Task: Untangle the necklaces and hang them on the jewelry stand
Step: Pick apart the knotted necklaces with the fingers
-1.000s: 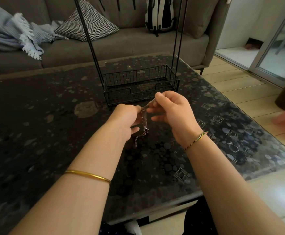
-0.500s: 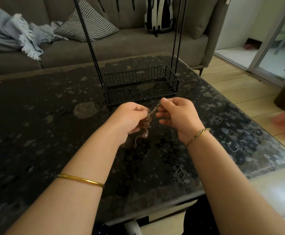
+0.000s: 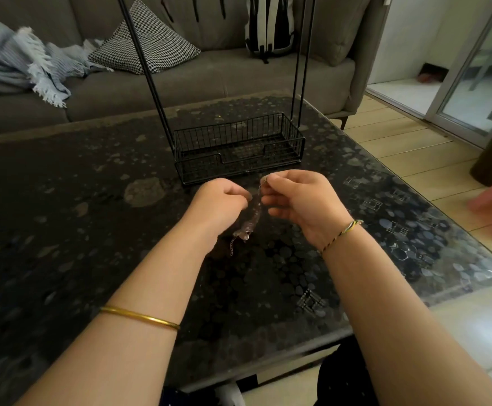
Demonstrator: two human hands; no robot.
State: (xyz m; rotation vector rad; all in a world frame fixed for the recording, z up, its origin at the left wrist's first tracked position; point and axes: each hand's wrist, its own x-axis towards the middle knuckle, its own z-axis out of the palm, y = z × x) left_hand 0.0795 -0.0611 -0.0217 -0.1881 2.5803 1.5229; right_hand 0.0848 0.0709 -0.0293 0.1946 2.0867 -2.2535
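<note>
A tangled clump of thin necklaces (image 3: pixel 250 219) hangs between my two hands just above the dark table. My left hand (image 3: pixel 220 203) grips the clump from the left with curled fingers. My right hand (image 3: pixel 296 200) pinches a chain end at the top of the clump. A short loose chain tail dangles below the tangle. The black wire jewelry stand (image 3: pixel 237 148) sits just beyond my hands, its basket base on the table and its thin uprights rising out of the frame; its top bar is out of view.
The dark patterned glass table (image 3: pixel 92 230) spreads to the left and front. A grey sofa (image 3: pixel 209 80) with a checked cushion (image 3: pixel 148 42), a blue blanket and a backpack stands behind. Tiled floor and a sliding door lie to the right.
Both hands have dropped slightly toward the table with the tangle. My right hand has shifted its pinch along the chain, and the clump hangs a little lower and longer.
</note>
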